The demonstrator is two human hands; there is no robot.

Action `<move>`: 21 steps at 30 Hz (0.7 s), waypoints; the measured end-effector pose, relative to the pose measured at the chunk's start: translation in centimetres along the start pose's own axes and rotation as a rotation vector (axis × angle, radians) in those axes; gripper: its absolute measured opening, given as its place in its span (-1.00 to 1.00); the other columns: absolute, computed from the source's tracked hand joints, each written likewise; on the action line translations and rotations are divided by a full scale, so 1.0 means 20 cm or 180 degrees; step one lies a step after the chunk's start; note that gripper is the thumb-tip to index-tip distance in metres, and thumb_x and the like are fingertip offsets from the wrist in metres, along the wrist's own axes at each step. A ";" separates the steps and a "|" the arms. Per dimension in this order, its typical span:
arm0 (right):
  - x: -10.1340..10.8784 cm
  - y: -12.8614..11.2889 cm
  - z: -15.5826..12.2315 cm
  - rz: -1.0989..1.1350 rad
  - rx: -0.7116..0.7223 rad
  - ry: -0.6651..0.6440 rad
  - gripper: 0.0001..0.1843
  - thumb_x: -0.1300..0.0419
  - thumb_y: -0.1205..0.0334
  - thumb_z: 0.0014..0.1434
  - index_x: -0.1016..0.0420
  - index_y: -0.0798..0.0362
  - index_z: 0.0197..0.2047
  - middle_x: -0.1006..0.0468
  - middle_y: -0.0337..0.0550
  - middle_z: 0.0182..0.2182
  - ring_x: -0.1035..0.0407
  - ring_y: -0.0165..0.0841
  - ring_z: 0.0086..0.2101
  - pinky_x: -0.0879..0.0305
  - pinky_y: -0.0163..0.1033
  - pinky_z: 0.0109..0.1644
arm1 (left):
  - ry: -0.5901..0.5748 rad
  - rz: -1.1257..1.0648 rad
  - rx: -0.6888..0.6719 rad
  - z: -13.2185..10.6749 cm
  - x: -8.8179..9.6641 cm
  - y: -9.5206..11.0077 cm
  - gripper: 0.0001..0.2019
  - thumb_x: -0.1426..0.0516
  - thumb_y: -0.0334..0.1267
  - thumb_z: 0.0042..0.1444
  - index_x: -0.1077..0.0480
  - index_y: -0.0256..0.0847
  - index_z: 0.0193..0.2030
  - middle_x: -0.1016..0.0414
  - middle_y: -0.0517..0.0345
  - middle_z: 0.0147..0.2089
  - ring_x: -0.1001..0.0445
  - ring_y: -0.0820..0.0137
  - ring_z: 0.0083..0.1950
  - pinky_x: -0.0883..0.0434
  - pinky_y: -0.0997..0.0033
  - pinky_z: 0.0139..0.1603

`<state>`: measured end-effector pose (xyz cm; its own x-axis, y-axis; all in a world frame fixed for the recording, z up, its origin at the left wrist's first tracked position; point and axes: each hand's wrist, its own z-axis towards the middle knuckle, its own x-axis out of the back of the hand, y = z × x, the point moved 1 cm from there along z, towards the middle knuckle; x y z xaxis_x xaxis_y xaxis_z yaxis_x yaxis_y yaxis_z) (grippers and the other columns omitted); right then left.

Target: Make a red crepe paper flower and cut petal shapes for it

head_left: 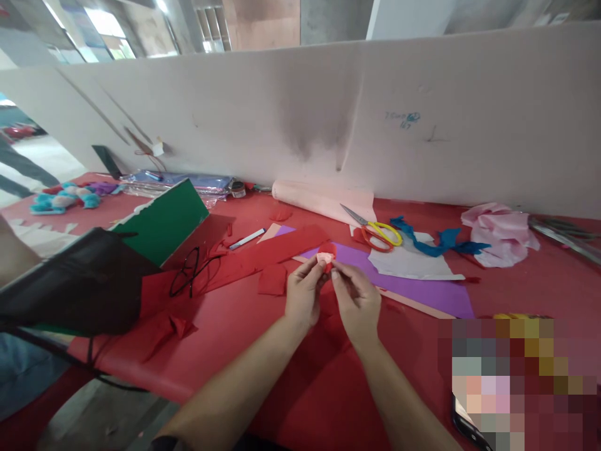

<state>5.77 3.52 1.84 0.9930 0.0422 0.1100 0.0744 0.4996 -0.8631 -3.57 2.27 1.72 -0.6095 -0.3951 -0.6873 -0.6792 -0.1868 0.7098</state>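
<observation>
Both hands meet over the middle of the red table [225,326]. My left hand [303,291] and my right hand [357,294] pinch a small rolled piece of red and pink paper [326,255] between their fingertips, held just above the table. Under the hands lie red paper sheets [282,247] and a purple sheet [413,282]. A small red paper square [272,279] lies to the left of my left hand.
Scissors with yellow and red handles [378,230] lie behind the hands, by a pink paper roll [323,197], blue strips [432,241] and crumpled pink paper [500,233]. Left: green card [164,219], black bag [79,282], spectacles [192,270]. A white partition stands behind.
</observation>
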 end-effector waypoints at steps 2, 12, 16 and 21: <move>0.00 0.02 0.01 0.0200 -0.0309 0.0053 -0.82 -0.21 0.20 0.20 -0.56 -0.03 -0.12 -0.61 -0.13 -0.20 -0.49 -0.29 -0.19 -0.42 -0.14 -0.07 | -0.0028 0.0028 0.0025 0.00 0.00 -0.01 -0.77 -0.36 -0.23 -0.11 -0.60 -0.25 -0.27 -0.63 0.02 -0.18 -0.56 0.36 -0.15 -0.42 0.42 -0.06; 0.02 0.10 0.07 0.0739 -0.1074 -0.0023 -0.64 -0.33 0.08 0.07 -0.49 -0.01 -0.07 -0.55 -0.16 -0.19 -0.45 -0.34 -0.29 -0.40 -0.18 -0.17 | -0.0246 -0.0001 0.0113 0.00 0.00 -0.03 -0.80 -0.34 -0.23 -0.06 -0.60 -0.18 -0.25 -0.63 0.04 -0.15 -0.56 0.34 -0.14 -0.41 0.33 0.04; 0.03 0.07 0.06 -0.0048 -0.0628 -0.0158 -0.71 -0.22 0.03 0.18 -0.58 0.01 -0.11 -0.56 -0.11 -0.21 -0.43 -0.28 -0.23 -0.36 -0.15 -0.11 | -0.0229 0.0157 -0.0032 0.01 0.01 -0.04 -0.74 -0.32 -0.21 -0.03 -0.60 -0.21 -0.17 -0.63 0.01 -0.10 -0.55 0.29 -0.05 -0.38 0.28 0.12; 0.01 0.07 0.04 0.0024 -0.0654 0.0069 -0.70 -0.23 0.02 0.17 -0.58 0.02 -0.14 -0.55 -0.13 -0.24 -0.42 -0.30 -0.26 -0.36 -0.20 -0.15 | -0.0093 0.0389 -0.0332 0.00 0.03 -0.07 -0.65 -0.31 -0.20 -0.02 -0.57 -0.22 -0.06 -0.62 0.00 -0.05 -0.54 0.27 0.00 -0.32 0.19 0.23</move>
<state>6.09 4.95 1.06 0.9952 0.0255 0.0945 0.0819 0.3121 -0.9465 -2.91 2.37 0.30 -0.6977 -0.3946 -0.5979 -0.5540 -0.2319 0.7996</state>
